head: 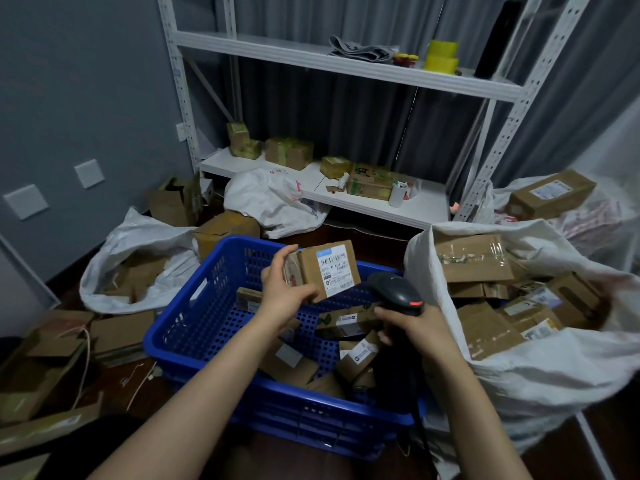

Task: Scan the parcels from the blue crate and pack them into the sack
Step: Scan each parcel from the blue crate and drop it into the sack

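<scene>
Head view: my left hand [285, 292] grips the parcel [323, 270] by its end above the crate [207, 306], label facing the scanner [396, 292] clenched in my right hand [415, 329]. Small, stiff carton, judged light; hold the edges, label clear

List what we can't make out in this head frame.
- Label text on the held parcel: too small and blurred to read.
- Scanner handle: wrapped by the right hand.
- Blue crate floor: partly covered by parcels and forearms.
- Sack depth: hidden by its boxes.
</scene>
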